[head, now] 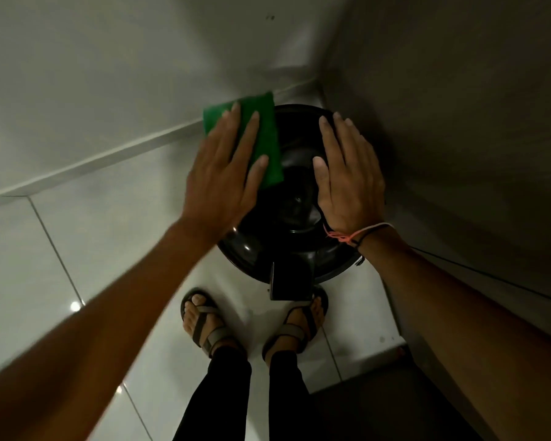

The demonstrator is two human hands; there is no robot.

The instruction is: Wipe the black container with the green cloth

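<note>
A round black container [295, 249] with a glossy domed lid stands on the floor in the corner, right in front of my feet. A folded green cloth [269, 135] lies on the lid's left side. My left hand [226, 173] presses flat on the cloth, fingers spread. My right hand [347, 173] rests flat on the lid's right side, fingers together, holding nothing. A black pedal or flap [290, 281] juts out from the container's near edge.
White walls [109, 74] meet in a corner just behind the container. Glossy white floor tiles [93, 233] spread to the left. A grey wall or cabinet face [458, 122] rises on the right, with a thin black cable [490, 275] along it. My sandalled feet [204, 323] stand below.
</note>
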